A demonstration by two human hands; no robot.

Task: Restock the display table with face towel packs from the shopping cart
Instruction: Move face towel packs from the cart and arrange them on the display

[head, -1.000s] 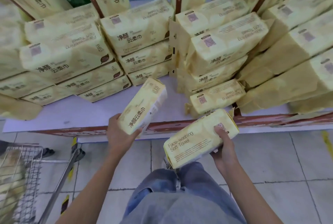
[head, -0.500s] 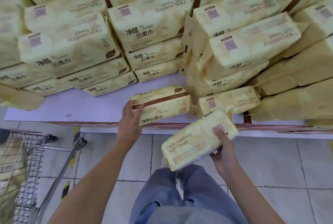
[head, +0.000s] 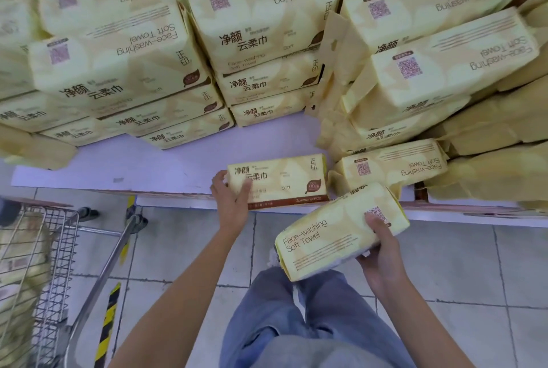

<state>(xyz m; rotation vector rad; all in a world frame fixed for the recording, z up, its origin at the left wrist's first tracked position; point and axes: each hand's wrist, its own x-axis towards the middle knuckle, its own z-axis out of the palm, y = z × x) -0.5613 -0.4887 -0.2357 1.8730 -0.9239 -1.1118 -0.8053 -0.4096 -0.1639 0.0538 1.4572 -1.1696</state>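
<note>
A yellow face towel pack lies flat at the front edge of the white display table. My left hand holds its left end, thumb on top and fingers round the end. A second yellow pack hangs tilted in the air in front of the table, over the floor. My right hand grips it at its right end, thumb on top. The wire shopping cart stands at the lower left with more yellow packs inside.
Stacks of the same packs fill the table's left, middle and right; one lies low at the front right. A bare strip of tabletop stretches left of the placed pack. Tiled floor and my jeans are below.
My left hand brought its pack from upright in the air down flat onto the table's front edge. The right hand's pack stayed roughly where it was.
</note>
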